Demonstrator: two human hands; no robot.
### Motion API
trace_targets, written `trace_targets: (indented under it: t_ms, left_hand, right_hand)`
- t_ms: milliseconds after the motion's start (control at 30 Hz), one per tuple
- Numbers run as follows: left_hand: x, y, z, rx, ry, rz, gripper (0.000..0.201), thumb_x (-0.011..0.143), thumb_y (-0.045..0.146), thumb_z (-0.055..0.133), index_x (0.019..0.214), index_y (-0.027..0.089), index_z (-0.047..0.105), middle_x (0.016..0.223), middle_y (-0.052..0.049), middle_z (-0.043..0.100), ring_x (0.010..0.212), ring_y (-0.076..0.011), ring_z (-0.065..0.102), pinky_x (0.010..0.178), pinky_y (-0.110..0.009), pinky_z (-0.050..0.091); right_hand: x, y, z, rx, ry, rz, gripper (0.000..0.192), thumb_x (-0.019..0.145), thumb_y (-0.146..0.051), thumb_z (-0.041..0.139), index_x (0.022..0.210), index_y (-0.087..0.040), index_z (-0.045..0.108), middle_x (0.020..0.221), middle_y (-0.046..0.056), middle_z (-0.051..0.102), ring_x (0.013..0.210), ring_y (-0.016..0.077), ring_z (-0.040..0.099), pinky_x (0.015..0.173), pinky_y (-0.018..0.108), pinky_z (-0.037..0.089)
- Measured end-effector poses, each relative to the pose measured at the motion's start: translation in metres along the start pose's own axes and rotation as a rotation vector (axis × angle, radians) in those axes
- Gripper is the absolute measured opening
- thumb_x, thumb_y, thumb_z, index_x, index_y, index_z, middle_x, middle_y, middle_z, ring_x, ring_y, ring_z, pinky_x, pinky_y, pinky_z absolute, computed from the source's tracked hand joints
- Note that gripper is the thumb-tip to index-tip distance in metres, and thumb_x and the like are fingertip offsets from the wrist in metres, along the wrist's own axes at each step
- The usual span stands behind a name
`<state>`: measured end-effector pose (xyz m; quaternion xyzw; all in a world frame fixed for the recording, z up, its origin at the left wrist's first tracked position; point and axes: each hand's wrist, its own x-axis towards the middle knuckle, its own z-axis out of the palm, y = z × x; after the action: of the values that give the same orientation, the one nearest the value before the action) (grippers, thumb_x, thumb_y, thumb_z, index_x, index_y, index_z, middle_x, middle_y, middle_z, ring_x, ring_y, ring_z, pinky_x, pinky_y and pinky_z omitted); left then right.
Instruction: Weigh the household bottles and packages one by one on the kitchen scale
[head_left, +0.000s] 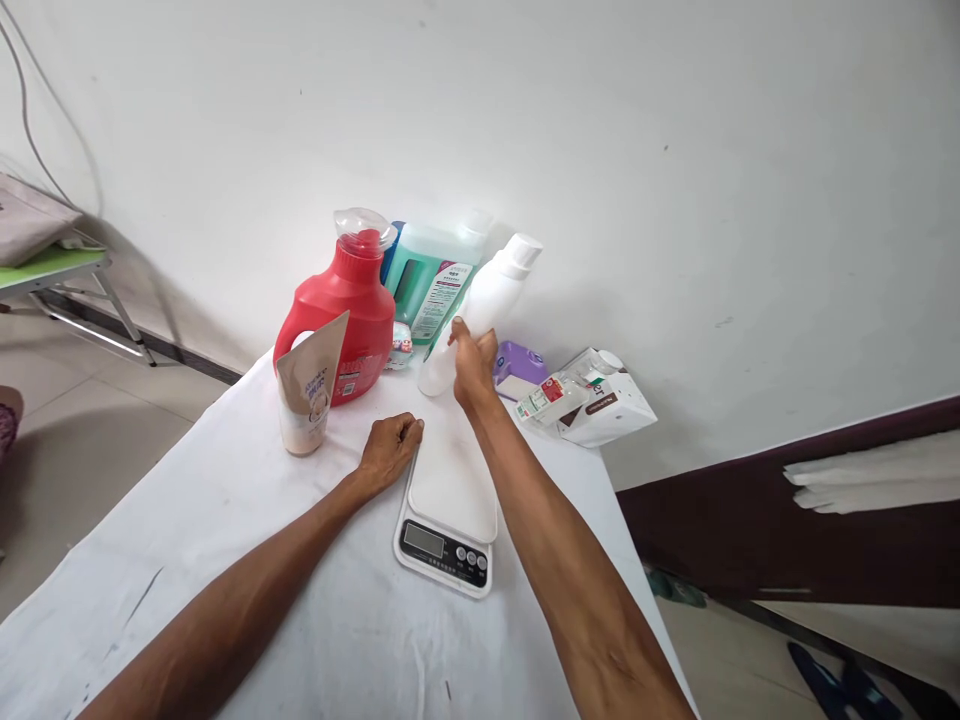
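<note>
My right hand (pixel 475 365) grips a white bottle (pixel 499 292) around its middle; the bottle leans to the right, its base near the far end of a kitchen scale. My left hand (pixel 390 447) is closed and rests beside the left edge of the white digital scale (pixel 454 490); whether anything is inside its fingers is hidden. The scale's display (pixel 424 540) looks blank, and its buttons face me. To the left of my left hand, a beige squeeze tube (pixel 309 390) stands on its cap. Behind that tube is a red jug (pixel 345 320) with a clear cap on top.
Behind the white bottle stands a green liquid jug (pixel 435 275). To the right are a purple pack (pixel 519 365), a clear labelled bottle (pixel 551 398) and a white carton (pixel 609 408). A white cloth (pixel 322 600) covers the table. A green-topped stool (pixel 56 265) stands at left.
</note>
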<state>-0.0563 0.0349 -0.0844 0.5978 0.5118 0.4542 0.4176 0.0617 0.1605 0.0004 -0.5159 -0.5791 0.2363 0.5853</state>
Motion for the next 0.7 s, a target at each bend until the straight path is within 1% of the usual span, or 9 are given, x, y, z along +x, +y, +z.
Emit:
trace_targets:
  t_ms: [67,167,267,400,500,600,700]
  left_hand:
    - [0.0,0.0,0.0,-0.002,-0.001,0.005,0.04,0.094,0.046,0.046,0.064,0.021,0.05,0.062,0.001,0.051,0.061,-0.0145,0.042,0.063,-0.031,0.031]
    - [-0.001,0.002,-0.001,0.013,-0.003,0.002,0.04,0.094,0.046,0.046,0.064,0.021,0.051,0.059,0.002,0.046,0.06,-0.0143,0.04,0.062,-0.031,0.029]
    - [-0.001,0.003,-0.002,0.02,-0.005,-0.008,0.04,0.094,0.047,0.046,0.064,0.021,0.051,0.058,0.003,0.04,0.06,-0.0141,0.037,0.062,-0.031,0.028]
    - [0.0,0.003,-0.001,0.016,-0.006,0.002,0.04,0.093,0.048,0.045,0.064,0.021,0.051,0.059,0.004,0.04,0.06,-0.0135,0.036,0.062,-0.031,0.028]
    - [0.001,0.004,0.0,0.026,0.001,-0.011,0.04,0.093,0.048,0.045,0.063,0.021,0.051,0.059,0.004,0.038,0.059,-0.0133,0.035,0.061,-0.031,0.027]
    - [0.0,0.006,0.0,0.028,0.003,-0.024,0.04,0.093,0.047,0.046,0.064,0.021,0.052,0.059,0.004,0.039,0.059,-0.0132,0.035,0.061,-0.031,0.027]
    - [0.0,0.007,-0.001,0.01,0.002,-0.026,0.04,0.094,0.047,0.047,0.064,0.02,0.054,0.058,0.004,0.04,0.058,-0.0133,0.035,0.061,-0.03,0.028]
  right_hand:
    - [-0.007,-0.003,-0.022,0.027,0.055,0.063,0.038,0.088,-0.062,0.063,0.08,-0.027,0.049,0.074,-0.001,0.06,0.07,0.02,0.059,0.064,0.034,0.051]
    - [-0.016,-0.007,-0.052,0.114,0.146,0.156,0.046,0.074,-0.061,0.08,0.069,-0.026,0.052,0.061,-0.004,0.056,0.06,0.017,0.053,0.058,0.032,0.047]
    - [-0.02,-0.011,-0.072,0.158,0.249,0.169,0.05,0.064,-0.058,0.09,0.065,-0.024,0.054,0.054,-0.006,0.05,0.053,0.0137,0.046,0.051,0.03,0.043]
    - [-0.018,-0.01,-0.082,0.232,0.391,0.143,0.049,0.056,-0.053,0.096,0.068,-0.021,0.06,0.055,-0.007,0.049,0.049,0.0103,0.037,0.04,0.027,0.031]
    - [-0.014,-0.009,-0.085,0.282,0.475,0.134,0.051,0.054,-0.054,0.096,0.065,-0.022,0.058,0.053,-0.008,0.047,0.046,0.0092,0.034,0.036,0.026,0.026]
    - [-0.013,-0.015,-0.093,0.285,0.498,0.089,0.051,0.054,-0.052,0.097,0.063,-0.023,0.056,0.052,-0.008,0.045,0.045,0.0086,0.034,0.035,0.025,0.025]
    - [-0.017,-0.033,-0.108,0.305,0.478,0.021,0.049,0.055,-0.047,0.096,0.061,-0.022,0.055,0.051,-0.009,0.043,0.044,0.0076,0.034,0.036,0.025,0.026]
